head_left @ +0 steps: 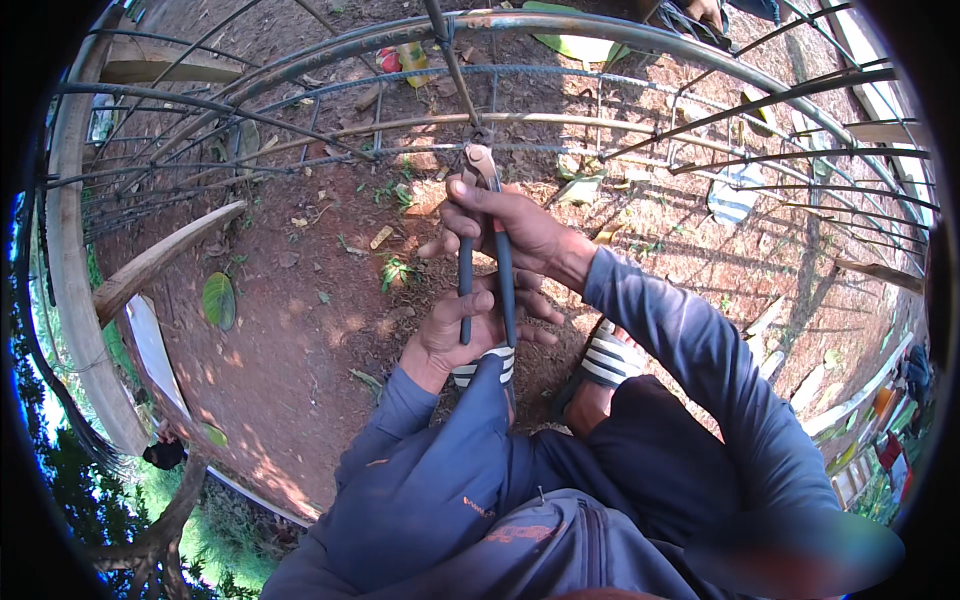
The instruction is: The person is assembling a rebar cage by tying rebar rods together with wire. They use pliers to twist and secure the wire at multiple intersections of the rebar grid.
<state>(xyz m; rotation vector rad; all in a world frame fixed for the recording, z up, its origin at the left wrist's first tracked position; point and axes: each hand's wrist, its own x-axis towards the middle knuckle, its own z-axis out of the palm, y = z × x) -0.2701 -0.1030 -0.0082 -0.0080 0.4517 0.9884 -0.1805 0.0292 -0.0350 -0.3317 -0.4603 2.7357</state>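
Long-handled pincers [507, 277] with dark grips point away from me. Their jaws [479, 157] are at a rebar crossing [478, 133] tied at the near side of a steel rod frame; whether they bite on anything I cannot tell. My right hand [518, 228] is closed around the upper handles, just below the jaws. Lower down, my left hand [465, 325] holds the handle ends loosely, its thumb over the left handle and its fingers stretching past the right one.
Curved rebar [560, 22] and cross rods span the far side above reddish soil [290, 330]. A wooden beam [75, 250] stands at left, with a sloping wooden piece [165, 260] beside it. Striped footwear [612, 357] shows below my hands. Another person's hand [706, 12] appears at the top.
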